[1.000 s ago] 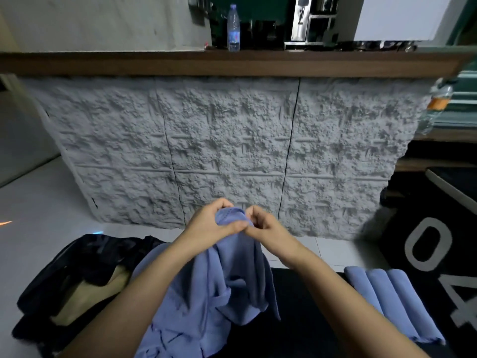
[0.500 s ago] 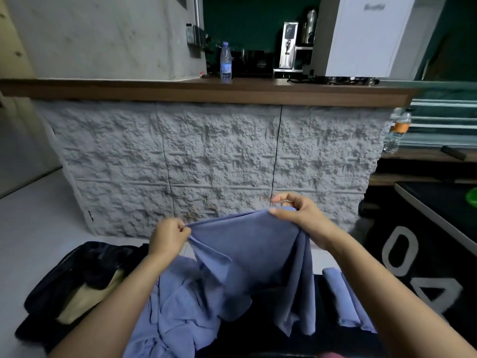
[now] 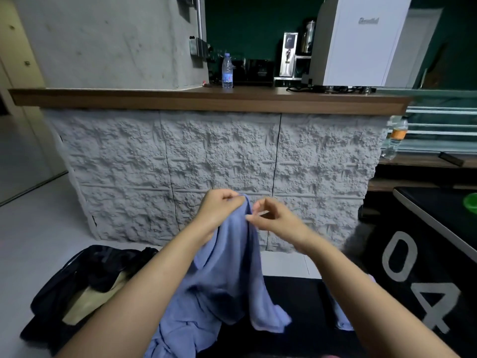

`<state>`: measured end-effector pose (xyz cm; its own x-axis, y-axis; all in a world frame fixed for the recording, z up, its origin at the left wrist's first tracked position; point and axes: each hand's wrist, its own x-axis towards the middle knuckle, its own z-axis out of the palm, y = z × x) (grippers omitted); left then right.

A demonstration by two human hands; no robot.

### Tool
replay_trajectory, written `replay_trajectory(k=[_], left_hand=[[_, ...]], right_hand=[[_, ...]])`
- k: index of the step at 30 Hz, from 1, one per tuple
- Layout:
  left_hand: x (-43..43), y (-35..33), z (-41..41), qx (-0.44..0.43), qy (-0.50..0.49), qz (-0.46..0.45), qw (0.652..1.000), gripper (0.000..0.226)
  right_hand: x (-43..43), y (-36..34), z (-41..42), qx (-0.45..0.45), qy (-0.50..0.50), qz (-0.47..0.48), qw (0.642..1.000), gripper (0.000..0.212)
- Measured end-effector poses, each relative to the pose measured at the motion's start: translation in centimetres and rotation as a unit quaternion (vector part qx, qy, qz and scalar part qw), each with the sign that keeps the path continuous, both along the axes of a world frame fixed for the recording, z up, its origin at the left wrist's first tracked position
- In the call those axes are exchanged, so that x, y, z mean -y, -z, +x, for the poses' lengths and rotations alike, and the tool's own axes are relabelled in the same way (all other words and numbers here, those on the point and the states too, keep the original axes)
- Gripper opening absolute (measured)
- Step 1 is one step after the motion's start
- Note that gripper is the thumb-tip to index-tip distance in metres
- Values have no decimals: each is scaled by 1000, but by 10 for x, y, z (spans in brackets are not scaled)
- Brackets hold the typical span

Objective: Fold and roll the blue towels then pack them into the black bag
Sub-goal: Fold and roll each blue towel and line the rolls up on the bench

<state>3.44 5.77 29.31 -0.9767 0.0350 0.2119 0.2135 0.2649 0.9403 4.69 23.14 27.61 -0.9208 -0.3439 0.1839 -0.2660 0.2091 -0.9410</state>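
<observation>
A blue towel hangs in the air in front of me, gathered at its top edge. My left hand pinches that top edge. Just to its right, my right hand has fingertips at the towel's edge, fingers partly curled; whether it grips the cloth is unclear. More blue towel cloth lies crumpled below my left forearm. A rolled blue towel shows partly behind my right forearm on the black mat. The black bag lies open on the floor at lower left, with a tan lining showing.
A grey textured counter front with a wooden top stands straight ahead. A water bottle and appliances sit on it. A black mat with white digits lies at right, beside a black table edge.
My hands had spread the towel's top edge wide; now they have come back together at the centre, and the towel hangs bunched again. The view tilted upward.
</observation>
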Motion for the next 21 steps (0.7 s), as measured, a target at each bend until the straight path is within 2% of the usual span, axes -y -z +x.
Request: replay_trajectory(k=[3,6,9,11,14,17,19,21], left_hand=[[-4,-6,3,-48,19,-66,997,11],[4,-10,7,-63,20,-104,992,12],[14,-17,12,-75,-2,-58,995,15],[26,-27,11,-88,-61,-22,994,14],[62,-40,3,-102,-163,40,980,13],[102,-38,-4,-73,-242,92,963,7],[104,-32,-3,-24,-221,78,972,16],[80,-22,3,27,-148,34,988,15]], right_hand=[[13,10,1,-65,34,22,997,22],[15,17,4,-24,18,-29,999,23],[17,27,8,17,-34,-40,998,22],[11,39,10,32,-52,-56,997,21],[-9,58,17,55,-41,-71,995,33],[-29,60,20,74,-17,-121,990,35],[-29,47,18,58,-5,-116,991,29],[-15,28,17,26,-10,-86,996,18]])
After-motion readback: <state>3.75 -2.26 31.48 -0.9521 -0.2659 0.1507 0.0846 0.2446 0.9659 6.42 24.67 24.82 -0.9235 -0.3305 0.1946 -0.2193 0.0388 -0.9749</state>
